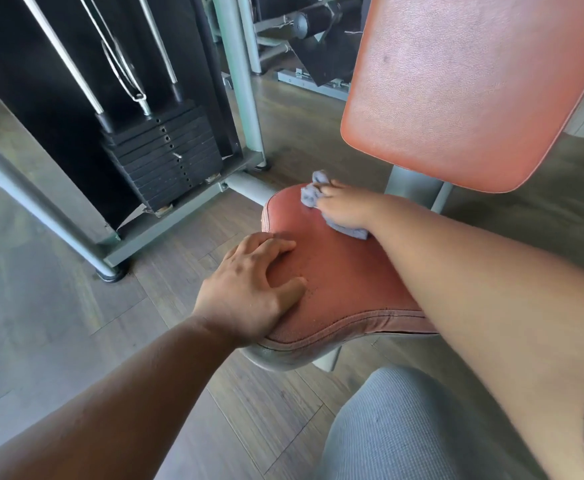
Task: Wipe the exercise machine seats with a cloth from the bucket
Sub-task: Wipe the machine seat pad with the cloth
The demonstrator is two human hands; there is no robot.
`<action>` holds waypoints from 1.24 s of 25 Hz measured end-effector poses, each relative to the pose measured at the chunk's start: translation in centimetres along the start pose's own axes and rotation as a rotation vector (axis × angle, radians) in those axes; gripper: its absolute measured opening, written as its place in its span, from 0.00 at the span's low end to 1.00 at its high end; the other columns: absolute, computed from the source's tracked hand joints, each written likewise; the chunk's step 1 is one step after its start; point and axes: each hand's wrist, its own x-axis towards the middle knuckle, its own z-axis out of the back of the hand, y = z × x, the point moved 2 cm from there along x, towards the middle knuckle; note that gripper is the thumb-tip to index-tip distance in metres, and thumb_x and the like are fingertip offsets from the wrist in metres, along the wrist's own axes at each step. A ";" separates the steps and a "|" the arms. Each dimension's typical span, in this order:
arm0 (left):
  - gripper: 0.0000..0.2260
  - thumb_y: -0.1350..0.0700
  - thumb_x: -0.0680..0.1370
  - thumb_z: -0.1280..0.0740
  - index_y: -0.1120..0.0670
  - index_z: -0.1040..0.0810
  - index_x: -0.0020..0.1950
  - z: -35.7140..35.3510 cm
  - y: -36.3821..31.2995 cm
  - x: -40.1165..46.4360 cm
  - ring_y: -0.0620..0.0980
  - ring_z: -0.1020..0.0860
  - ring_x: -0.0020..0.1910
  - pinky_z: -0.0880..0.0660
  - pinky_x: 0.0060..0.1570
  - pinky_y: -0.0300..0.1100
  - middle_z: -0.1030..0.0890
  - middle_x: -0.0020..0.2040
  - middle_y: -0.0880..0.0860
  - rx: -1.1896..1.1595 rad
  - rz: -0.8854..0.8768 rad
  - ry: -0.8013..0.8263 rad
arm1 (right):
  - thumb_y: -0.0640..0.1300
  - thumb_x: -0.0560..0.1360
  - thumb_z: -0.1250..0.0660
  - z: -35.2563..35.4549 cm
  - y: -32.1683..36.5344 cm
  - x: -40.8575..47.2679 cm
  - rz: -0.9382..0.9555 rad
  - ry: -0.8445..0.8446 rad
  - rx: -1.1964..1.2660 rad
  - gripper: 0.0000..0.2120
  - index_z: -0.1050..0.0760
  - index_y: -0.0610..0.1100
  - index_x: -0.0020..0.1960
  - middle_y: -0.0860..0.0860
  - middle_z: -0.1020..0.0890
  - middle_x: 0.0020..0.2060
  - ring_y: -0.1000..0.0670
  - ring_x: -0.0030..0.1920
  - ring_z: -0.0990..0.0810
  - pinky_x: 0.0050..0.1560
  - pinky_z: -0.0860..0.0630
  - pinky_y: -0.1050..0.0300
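Grey-brown wood-plank floor (58, 306) all across the frame, catching soft daylight at nine o'clock. Up at eleven o'clock there's a black weight stack (166, 157) with chrome guide rods (62, 53) rising from it, boxed in by a pale grey-green steel frame (166, 223) on a black rubber foot (110, 273). At twelve o'clock, further back, another machine (311, 39) sits in shadow, dark padding on grey tubing.

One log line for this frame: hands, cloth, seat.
right hand: presses cloth on seat | left hand: rests on seat edge | backrest: untouched
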 end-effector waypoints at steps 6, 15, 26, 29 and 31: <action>0.28 0.33 0.68 0.40 0.35 0.30 0.68 -0.1 0.2 0.1 0.40 0.34 0.68 0.31 0.63 0.47 0.35 0.69 0.33 -0.024 -0.008 -0.001 | 0.49 0.86 0.51 -1.2 2.6 -2.3 0.201 0.009 -0.132 0.24 0.45 0.45 0.80 0.51 0.46 0.80 0.51 0.79 0.48 0.74 0.61 0.67; 0.33 0.34 0.70 0.39 0.37 0.41 0.75 0.1 0.4 -0.7 0.44 0.29 0.67 0.30 0.61 0.48 0.31 0.72 0.42 -0.201 0.041 -0.129 | 0.52 0.84 0.49 -2.7 5.3 -8.3 0.172 -0.060 -0.079 0.24 0.44 0.54 0.80 0.52 0.46 0.81 0.48 0.80 0.49 0.79 0.56 0.44; 0.36 0.40 0.73 0.29 0.44 0.40 0.77 1.4 1.5 -2.4 0.35 0.29 0.60 0.37 0.57 0.25 0.30 0.64 0.36 -0.224 -0.086 0.001 | 0.53 0.84 0.51 -3.0 7.4 -11.7 0.109 -0.042 -0.024 0.24 0.45 0.56 0.80 0.54 0.48 0.81 0.53 0.80 0.52 0.74 0.61 0.57; 0.31 0.35 0.69 0.33 0.40 0.33 0.71 2.7 1.7 -2.6 0.31 0.27 0.59 0.30 0.59 0.33 0.27 0.61 0.34 -0.302 -0.084 -0.010 | 0.58 0.75 0.45 -2.8 8.8 -11.6 0.204 0.129 0.464 0.30 0.35 0.53 0.76 0.48 0.34 0.77 0.47 0.78 0.40 0.78 0.53 0.47; 0.27 0.38 0.72 0.34 0.45 0.27 0.69 3.6 0.6 -1.9 0.39 0.25 0.60 0.27 0.60 0.41 0.24 0.62 0.43 -0.226 -0.111 -0.109 | 0.58 0.70 0.41 -1.4 8.1 -11.6 0.247 0.084 0.781 0.31 0.30 0.56 0.73 0.50 0.27 0.72 0.52 0.73 0.32 0.75 0.42 0.51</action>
